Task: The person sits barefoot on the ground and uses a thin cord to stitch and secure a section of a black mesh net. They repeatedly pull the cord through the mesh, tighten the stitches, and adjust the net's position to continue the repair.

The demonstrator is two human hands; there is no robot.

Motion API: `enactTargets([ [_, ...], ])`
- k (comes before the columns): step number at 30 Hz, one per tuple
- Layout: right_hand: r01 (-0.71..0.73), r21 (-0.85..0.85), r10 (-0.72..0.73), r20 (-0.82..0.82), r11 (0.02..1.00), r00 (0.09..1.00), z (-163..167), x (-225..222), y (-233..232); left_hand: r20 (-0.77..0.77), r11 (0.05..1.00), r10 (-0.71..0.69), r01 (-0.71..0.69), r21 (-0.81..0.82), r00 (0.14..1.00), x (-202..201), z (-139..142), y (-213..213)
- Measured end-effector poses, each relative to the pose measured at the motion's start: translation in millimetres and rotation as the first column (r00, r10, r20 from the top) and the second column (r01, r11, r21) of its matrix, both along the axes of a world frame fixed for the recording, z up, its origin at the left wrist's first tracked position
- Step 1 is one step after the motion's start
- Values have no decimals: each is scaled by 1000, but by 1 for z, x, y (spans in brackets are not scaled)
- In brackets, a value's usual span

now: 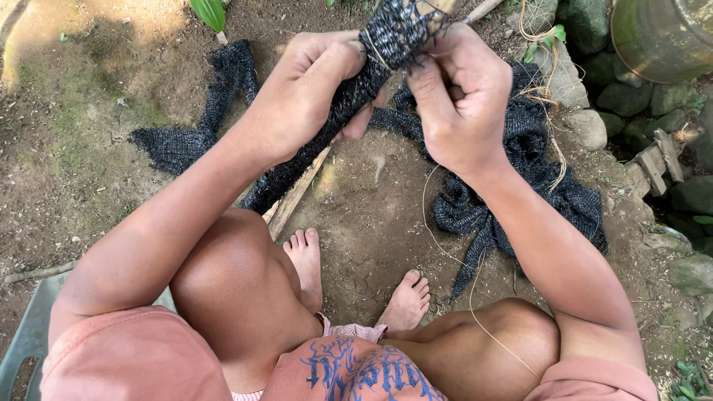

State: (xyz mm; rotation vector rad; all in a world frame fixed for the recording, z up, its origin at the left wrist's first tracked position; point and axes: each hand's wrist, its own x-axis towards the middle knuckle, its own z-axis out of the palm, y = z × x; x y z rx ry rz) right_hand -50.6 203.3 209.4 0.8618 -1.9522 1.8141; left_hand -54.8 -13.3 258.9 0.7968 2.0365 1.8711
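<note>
Black mesh netting [475,200] (speckled), salmon shirt [134,356], grey-green stones [672,96]

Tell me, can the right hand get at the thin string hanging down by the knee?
Probably yes. The right hand pinches the black net now, and the pale string hangs right under that arm with nothing in between.

one head view, looking straight down, close over hands, knees and feet on bare dirt ground [371,223].

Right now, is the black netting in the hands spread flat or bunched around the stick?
Bunched. The black netting is gathered tightly along the wooden stick, gripped by the left hand and right hand; the rest trails crumpled on the ground.
</note>
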Motion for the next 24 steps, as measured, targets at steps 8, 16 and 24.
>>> enactTargets([
  [8,-201,-64,210,200,978,957,12,-3,-1,344,995,-97,98,15,934,-9,-6,6],
  [16,-61,-55,68,144,997,987,-11,-9,-3,-635,958,5,-186,-218,772,-12,-14,-2],
  [24,34,-2,-33,167,999,985,-17,-5,-4,-380,967,173,-230,-111,909,-6,-27,6],
])
